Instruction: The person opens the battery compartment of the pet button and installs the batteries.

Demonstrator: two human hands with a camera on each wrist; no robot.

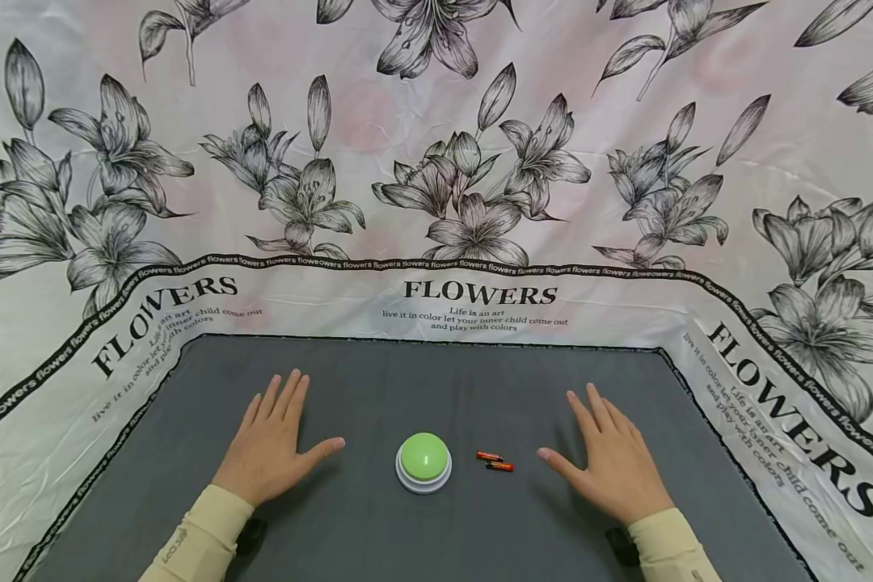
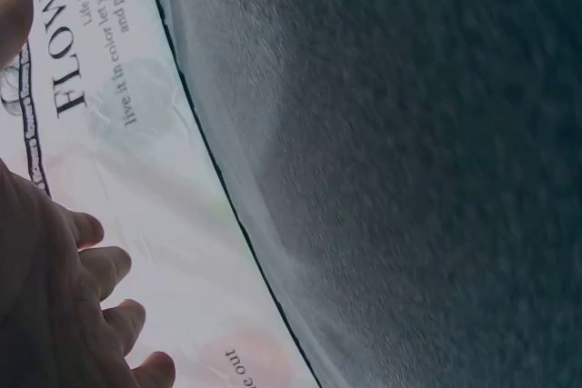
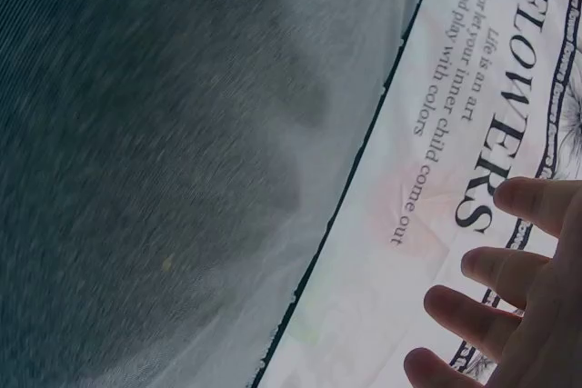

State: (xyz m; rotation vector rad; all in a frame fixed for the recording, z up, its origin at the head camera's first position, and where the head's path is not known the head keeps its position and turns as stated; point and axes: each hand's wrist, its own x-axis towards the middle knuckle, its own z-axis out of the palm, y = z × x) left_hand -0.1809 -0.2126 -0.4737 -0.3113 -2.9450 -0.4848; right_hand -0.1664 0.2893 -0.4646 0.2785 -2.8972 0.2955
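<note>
Between the two hands, a round light with a green domed top (image 1: 424,457) and a white base stands on the grey surface; it looks like a push button. Just right of it lie two small red-and-black batteries (image 1: 490,457), side by side. My left hand (image 1: 272,444) is spread palm down to the left of the green button, fingers straight, holding nothing. To the right of the batteries my right hand (image 1: 611,457) is likewise spread, with its thumb toward them. Fingers of the left hand (image 2: 64,288) and right hand (image 3: 518,297) show in the wrist views, without any object.
The grey tabletop (image 1: 349,380) is bordered by a white cloth (image 1: 320,311) printed with "FLOWERS" and small text. Behind rises a floral-patterned sheet (image 1: 378,234). A dark strap piece sits under each wrist, by the pale yellow sleeves (image 1: 196,533).
</note>
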